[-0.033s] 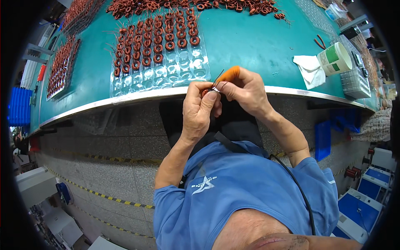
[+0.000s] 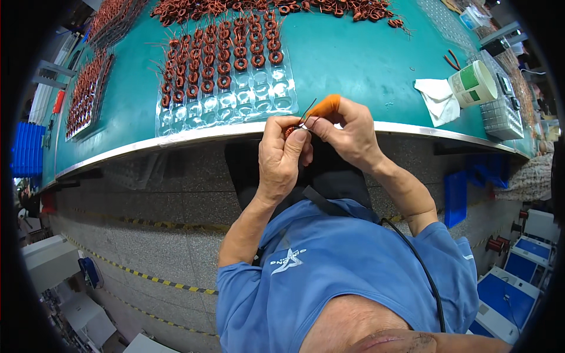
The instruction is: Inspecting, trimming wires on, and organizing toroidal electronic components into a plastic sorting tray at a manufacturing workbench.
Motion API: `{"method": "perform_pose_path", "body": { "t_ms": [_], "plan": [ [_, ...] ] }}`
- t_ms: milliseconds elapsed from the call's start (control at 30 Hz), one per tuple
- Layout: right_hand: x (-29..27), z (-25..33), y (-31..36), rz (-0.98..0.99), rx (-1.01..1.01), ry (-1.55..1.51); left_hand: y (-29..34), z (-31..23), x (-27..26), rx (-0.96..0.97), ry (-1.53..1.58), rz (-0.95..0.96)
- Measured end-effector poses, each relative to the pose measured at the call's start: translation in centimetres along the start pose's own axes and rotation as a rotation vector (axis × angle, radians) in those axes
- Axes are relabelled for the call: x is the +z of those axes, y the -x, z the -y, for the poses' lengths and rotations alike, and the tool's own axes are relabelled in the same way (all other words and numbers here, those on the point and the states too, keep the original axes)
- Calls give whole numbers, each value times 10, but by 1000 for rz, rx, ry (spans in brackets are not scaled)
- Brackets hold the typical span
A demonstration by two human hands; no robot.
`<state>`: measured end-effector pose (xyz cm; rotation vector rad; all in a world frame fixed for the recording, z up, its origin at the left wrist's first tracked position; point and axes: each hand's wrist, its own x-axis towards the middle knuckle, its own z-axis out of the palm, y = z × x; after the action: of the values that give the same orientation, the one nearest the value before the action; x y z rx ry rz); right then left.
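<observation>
In front of the table edge, my left hand (image 2: 279, 156) pinches a small ring-shaped coil (image 2: 289, 132) wound with copper-coloured wire, mostly covered by the fingers. My right hand (image 2: 348, 130) is closed beside it, an orange cover on its index finger. Between its thumb and index finger runs a wire lead (image 2: 313, 122) of the coil. Another dark lead (image 2: 309, 108) sticks up from the ring. Just beyond my hands lies a clear plastic tray (image 2: 226, 105), its far pockets filled with rows of similar coils (image 2: 223, 67).
Loose coils (image 2: 282, 7) are heaped along the far side of the green table (image 2: 347, 53). Another filled tray (image 2: 88, 97) lies at left. At right are a white cloth (image 2: 440, 101), a green-and-white tub (image 2: 472, 83) and stacked clear trays (image 2: 500, 117).
My right thumb and fingertips have shifted slightly along the wire lead. My left hand keeps the coil in place.
</observation>
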<state>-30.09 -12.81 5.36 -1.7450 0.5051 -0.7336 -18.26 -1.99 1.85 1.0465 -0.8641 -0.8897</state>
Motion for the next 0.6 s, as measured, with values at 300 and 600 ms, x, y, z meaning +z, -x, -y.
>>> {"method": "perform_pose_path", "body": {
  "t_ms": [300, 600],
  "plan": [
    [-11, -3, -5, -52, 105, -192, -1, -3, -10, -64, 179, 20],
    [12, 4, -11, 6, -262, 267, 1, -3, -22, -111, 29, 47]
  ]
}}
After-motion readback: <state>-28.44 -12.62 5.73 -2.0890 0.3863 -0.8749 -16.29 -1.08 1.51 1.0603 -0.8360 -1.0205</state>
